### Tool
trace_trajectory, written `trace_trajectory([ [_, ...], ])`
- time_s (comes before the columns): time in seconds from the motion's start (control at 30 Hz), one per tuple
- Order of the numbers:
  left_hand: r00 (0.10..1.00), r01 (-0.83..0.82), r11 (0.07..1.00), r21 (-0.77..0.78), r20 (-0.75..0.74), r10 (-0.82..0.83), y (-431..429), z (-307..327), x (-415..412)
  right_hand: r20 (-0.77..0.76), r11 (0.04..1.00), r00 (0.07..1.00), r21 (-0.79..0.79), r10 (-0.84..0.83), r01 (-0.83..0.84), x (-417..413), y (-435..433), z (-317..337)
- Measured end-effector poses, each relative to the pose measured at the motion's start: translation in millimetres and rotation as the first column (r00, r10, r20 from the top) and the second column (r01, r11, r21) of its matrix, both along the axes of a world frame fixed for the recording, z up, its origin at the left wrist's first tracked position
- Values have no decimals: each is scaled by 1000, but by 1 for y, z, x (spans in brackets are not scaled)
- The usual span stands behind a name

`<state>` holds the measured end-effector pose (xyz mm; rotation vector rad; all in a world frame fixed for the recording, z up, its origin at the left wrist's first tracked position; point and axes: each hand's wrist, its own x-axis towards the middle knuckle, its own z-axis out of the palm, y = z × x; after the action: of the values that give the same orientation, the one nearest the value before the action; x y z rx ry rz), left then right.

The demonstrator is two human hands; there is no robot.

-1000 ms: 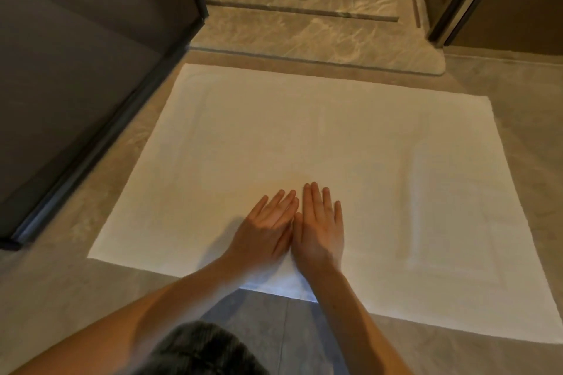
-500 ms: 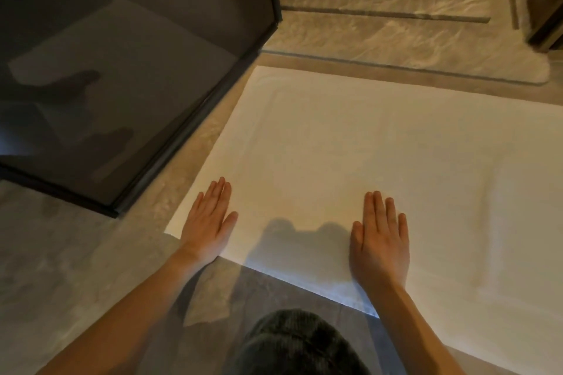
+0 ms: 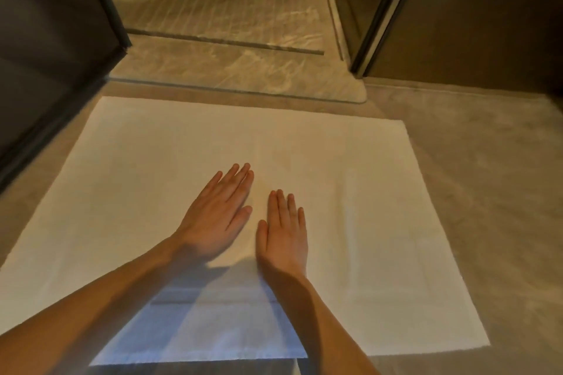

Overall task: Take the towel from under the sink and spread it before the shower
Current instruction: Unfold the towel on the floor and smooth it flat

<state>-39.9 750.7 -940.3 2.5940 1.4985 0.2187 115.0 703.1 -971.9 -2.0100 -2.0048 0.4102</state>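
Note:
A white towel (image 3: 350,192) lies spread flat on the floor, its far edge just short of the shower threshold (image 3: 243,70). My left hand (image 3: 219,216) rests palm down near the towel's middle, fingers straight and close together. Beside it, slightly nearer to me, my right hand (image 3: 285,234) also lies flat on the cloth. Neither hand grips anything. Both forearms cross the towel's near part and cast a shadow on it.
A dark glass shower door (image 3: 54,49) stands open at the left, its lower edge close to the towel's left side. A dark door frame (image 3: 380,12) rises at the right of the marbled shower floor (image 3: 219,0). Grey tile floor (image 3: 487,176) lies to the right.
My hands, spread apart at the towel's near edge half a second ago, have come back together and moved farther onto the towel's middle. The view has shifted right and closer.

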Motion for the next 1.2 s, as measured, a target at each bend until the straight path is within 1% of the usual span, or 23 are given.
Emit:
trace_trajectory([
  [0.1,997,77,997,-1,-18,-77,27,-2,29,7,1000,1000,15,10,-10,15,26,2],
  [0.2,992,119,993,21,-35,-118,49,-7,54,65,1000,998,14,21,-22,28,53,4],
  [0.3,994,108,994,4,14,-109,67,-19,80,100,1000,995,-6,18,-17,47,73,2],
  [0.4,995,94,994,-55,36,-93,77,-40,91,85,999,995,-17,46,-45,67,79,-5],
  [0.47,995,97,995,-38,36,-96,78,-49,89,68,997,994,2,82,-82,80,79,-10],
  [0.53,993,116,993,8,19,-116,80,-52,87,73,997,994,10,81,-82,99,78,-14],
  [0.63,993,120,993,6,3,-120,83,-53,88,109,1000,994,20,7,-10,144,74,-15],
  [0.73,992,123,992,19,-8,-123,84,-55,88,151,992,981,30,-122,119,199,66,-15],
  [0.8,993,119,993,20,-16,-119,83,-54,87,162,977,964,20,-213,212,232,58,-13],
  [0.87,994,111,994,13,-19,-111,80,-50,88,158,962,950,0,-269,273,252,51,-11],
  [0.97,993,115,993,2,-13,-115,80,-44,92,152,951,941,-26,-301,308,255,50,-6],
  [1.03,990,141,989,37,-28,-140,87,-41,95,144,951,940,21,-310,310,243,58,1],
  [1.1,988,156,984,81,-34,-153,104,-37,102,109,963,958,94,-264,254,219,79,9],
  [1.2,994,107,993,46,-15,-107,136,-32,118,3,986,992,105,-127,126,164,123,17],
])
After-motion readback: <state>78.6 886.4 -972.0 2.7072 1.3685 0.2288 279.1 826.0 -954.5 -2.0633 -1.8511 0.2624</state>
